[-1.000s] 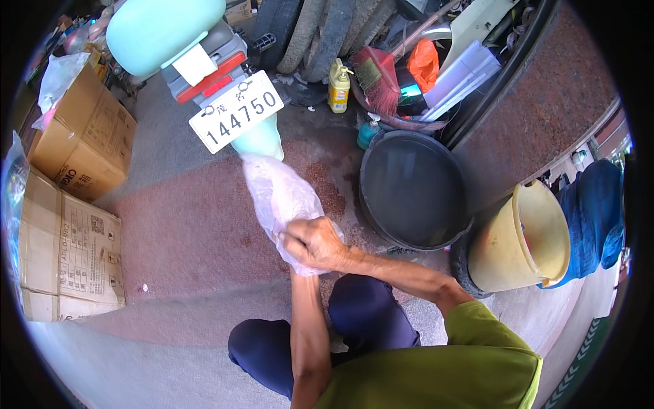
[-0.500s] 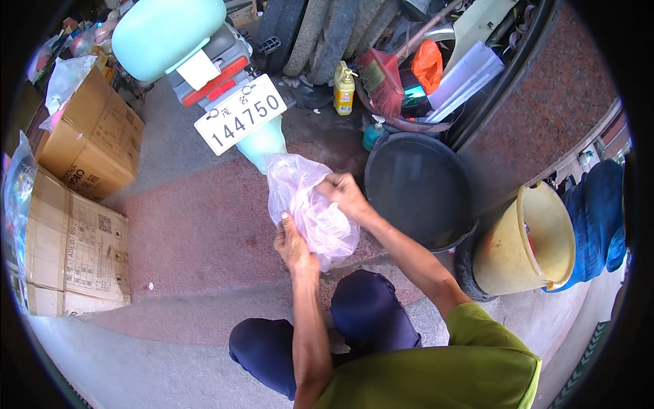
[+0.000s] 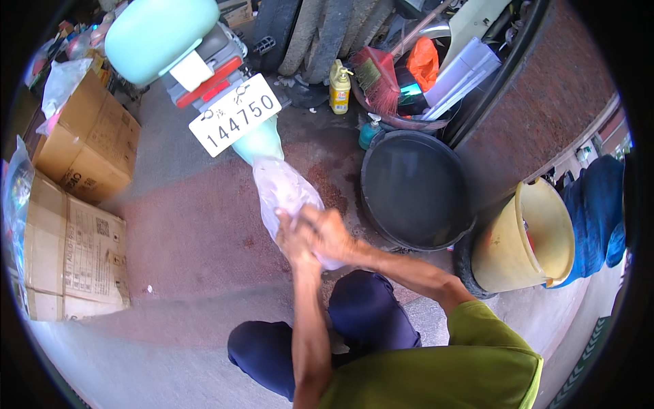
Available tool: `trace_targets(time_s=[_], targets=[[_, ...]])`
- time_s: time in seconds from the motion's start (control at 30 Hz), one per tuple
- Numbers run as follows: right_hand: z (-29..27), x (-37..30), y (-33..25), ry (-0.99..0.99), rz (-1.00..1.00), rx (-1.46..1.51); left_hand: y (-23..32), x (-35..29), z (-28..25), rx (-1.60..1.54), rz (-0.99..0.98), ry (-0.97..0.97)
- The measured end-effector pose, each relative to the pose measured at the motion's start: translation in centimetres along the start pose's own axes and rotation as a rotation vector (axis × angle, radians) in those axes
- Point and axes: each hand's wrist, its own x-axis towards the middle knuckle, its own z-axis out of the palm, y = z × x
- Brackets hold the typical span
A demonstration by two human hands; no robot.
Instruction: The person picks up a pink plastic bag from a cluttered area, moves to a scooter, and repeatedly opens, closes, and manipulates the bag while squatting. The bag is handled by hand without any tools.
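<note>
A thin pale pink plastic bag [image 3: 283, 185] hangs gathered between my hands, its far end up against the light green rear mudguard [image 3: 262, 142] of a scooter. Whether the bag goes around the mudguard or only overlaps it, I cannot tell. My left hand [image 3: 298, 244] is closed on the near part of the bag. Pressed close beside it, my right hand [image 3: 332, 235] also grips the plastic and is smeared by motion. A crumpled end of the bag shows below the hands. Above the mudguard sit a white number plate [image 3: 235, 114] and red tail light.
A black basin [image 3: 415, 191] of dark liquid stands to the right, with a yellow bucket [image 3: 494, 255] beyond it. Behind are a yellow pump bottle [image 3: 339, 88], a teal bottle [image 3: 370, 133] and a red broom [image 3: 378, 75]. Cardboard boxes [image 3: 95, 252] line the left.
My right hand has come down and left to meet my left hand. The bag, puffed out before, is now drawn narrow and longer between the mudguard and my hands.
</note>
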Motion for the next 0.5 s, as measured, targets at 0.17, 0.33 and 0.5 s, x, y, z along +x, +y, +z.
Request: trace_targets(time_s=[0.17, 0.33, 0.5], targets=[[-0.8, 0.9, 3.4, -0.063, 0.232, -0.059, -0.7, 0.0, 0.5, 0.045, -0.022, 0.011], [-5.1, 2.0, 5.2, 0.064, 0.497, 0.39, 0.4, 0.0, -2.5, 0.369, 0.198, 0.047], [-8.5, 3.0, 4.2, -0.279, 0.556, 0.537, 3.7, 0.3, -0.5, 0.415, 0.051, 0.115]])
